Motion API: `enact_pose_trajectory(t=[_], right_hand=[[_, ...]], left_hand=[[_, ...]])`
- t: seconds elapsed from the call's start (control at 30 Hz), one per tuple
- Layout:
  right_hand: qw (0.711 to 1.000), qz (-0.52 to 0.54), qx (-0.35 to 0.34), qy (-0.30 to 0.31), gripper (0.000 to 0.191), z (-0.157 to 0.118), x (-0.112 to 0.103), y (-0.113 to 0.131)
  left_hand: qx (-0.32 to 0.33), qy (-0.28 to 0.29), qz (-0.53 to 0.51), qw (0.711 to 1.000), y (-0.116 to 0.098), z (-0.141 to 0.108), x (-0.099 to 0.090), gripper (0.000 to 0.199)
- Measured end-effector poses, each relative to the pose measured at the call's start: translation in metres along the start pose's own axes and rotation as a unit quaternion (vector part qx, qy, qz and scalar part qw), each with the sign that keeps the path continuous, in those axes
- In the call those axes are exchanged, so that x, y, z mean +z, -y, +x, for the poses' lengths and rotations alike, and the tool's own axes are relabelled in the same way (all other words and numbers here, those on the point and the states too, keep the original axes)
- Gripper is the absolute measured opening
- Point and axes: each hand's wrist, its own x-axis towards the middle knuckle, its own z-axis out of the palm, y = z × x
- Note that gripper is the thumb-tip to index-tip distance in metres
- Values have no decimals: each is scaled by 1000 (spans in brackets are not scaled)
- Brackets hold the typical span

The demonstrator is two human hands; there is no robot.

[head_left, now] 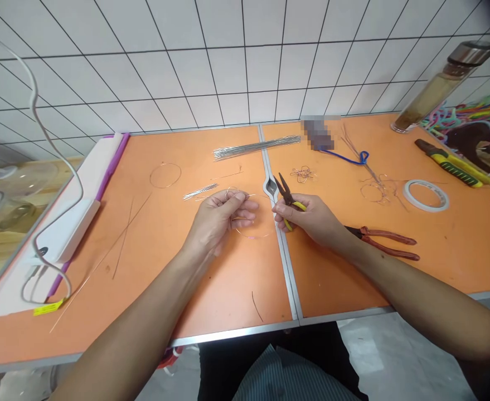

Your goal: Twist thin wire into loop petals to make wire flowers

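My left hand (223, 217) pinches a thin copper-coloured wire (253, 238) between thumb and fingers. The wire curves into a loop that hangs out to the right of the fingers, over the table. In my right hand (309, 217) is a pair of long-nose pliers (285, 191) with yellow handles. Their dark jaws point up and away from me and stand apart, with nothing visible between them. Both hands are close together near the table's middle seam, the pliers not touching the wire loop. Short silver wires (200, 191) lie just beyond my left hand.
Red-handled pliers (389, 240) lie beside my right forearm. Farther right are a tape roll (426, 195), a utility knife (449, 162) and a glass bottle (432, 92). A wire bundle (255, 147) lies at the back. A white power strip (75, 231) with a cable is at left.
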Motion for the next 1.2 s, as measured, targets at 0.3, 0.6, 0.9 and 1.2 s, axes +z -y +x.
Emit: enact_pose_trajectory(t=[0.3,0.6,0.9,1.2], right_hand=[[999,31,11,-3,50,-1,2,-1],[997,71,16,-6,45,1,7,-10],[995,99,24,5,43,-1,23,-15],[993,107,38,-22,41,0,20,-13]], left_hand=[[26,-48,-38,998,-4,3,-4,28],[15,-64,-95,993,-8,2,1,30],[1,-41,-149,988,-6,-4,12,16],[37,6,-144,989,-5,-7,11,27]])
